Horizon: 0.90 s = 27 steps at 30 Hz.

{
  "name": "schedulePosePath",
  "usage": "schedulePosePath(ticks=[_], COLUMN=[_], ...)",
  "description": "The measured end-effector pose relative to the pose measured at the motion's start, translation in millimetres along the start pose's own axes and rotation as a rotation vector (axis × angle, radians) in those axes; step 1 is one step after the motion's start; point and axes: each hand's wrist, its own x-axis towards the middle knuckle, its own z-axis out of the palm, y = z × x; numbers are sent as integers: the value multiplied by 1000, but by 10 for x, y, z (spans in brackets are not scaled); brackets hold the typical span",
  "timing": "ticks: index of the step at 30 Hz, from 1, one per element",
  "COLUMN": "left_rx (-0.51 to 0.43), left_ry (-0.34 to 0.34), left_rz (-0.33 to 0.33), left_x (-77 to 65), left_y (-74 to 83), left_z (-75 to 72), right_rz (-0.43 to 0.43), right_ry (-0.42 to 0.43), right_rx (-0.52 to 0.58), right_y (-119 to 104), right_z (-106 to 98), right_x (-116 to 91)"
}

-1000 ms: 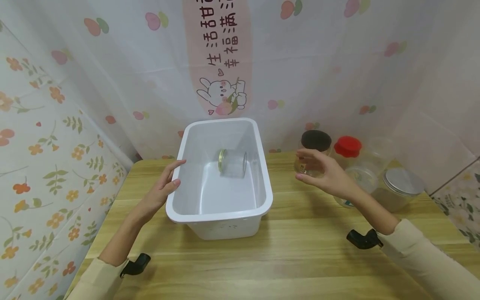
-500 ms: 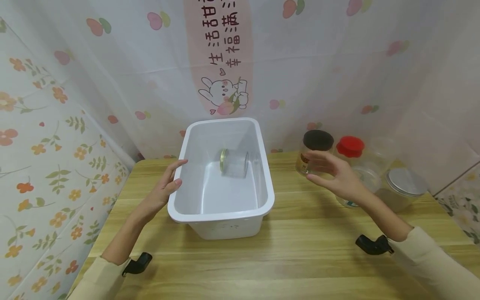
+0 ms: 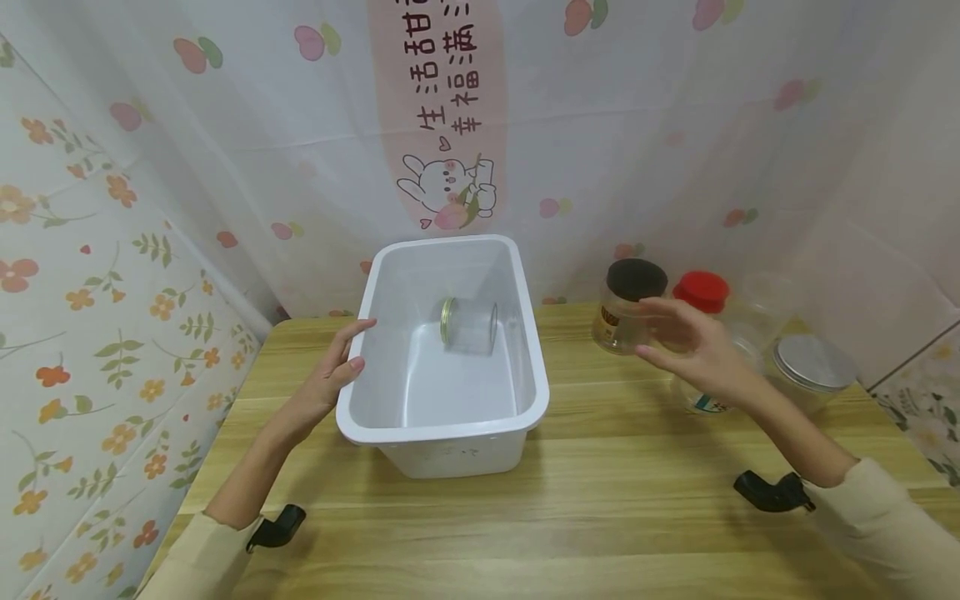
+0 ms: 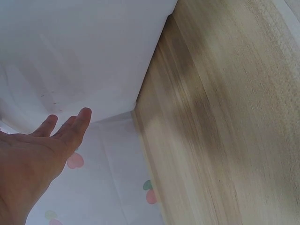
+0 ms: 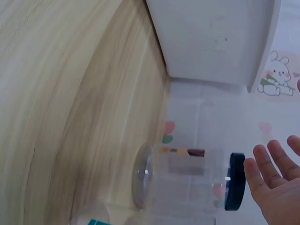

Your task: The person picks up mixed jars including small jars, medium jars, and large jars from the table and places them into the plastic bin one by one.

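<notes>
My left hand [image 3: 318, 390] rests at the left rim of a white plastic tub [image 3: 442, 435], fingers loosely extended and the thumb apart. Inside the tub a clear jar [image 3: 472, 327] with a gold lid lies on its side. My right hand [image 3: 701, 357] hovers over the right of the table with spread fingers, holding nothing. Just left of it stands a clear jar with a black lid [image 3: 636, 279]; the right wrist view shows this jar [image 5: 187, 183] beside the fingers. Behind the hand is a jar with a red lid [image 3: 702, 291], its body partly hidden.
To the right stands a jar with a silver lid [image 3: 813, 363]. A clear container with a blue-green label [image 3: 708, 405] sits partly behind my right forearm. The wooden table [image 3: 465, 533] meets a patterned curtain [image 3: 637, 150] at the back.
My right hand has moved right, away from the black-lidded jar and in front of the red-lidded one, uncovering the black-lidded jar's label. The left hand stays at the tub rim.
</notes>
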Motion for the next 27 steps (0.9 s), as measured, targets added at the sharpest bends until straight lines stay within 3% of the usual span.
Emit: schedulePosePath(ticks=[7,15,27], left_rx=[4,-10,-15], left_ry=[7,-1,4], left_rz=[7,13,2], left_x=[0,1,-6], left_y=[-5,-5,-12], left_z=[12,12,18], right_rz=[61,142,110], right_ry=[1,16,53], right_rx=[-51,-9,-117], right_y=[-23,-33,65], right_z=[-120,-260,-384], right_x=[-77,-178,-269])
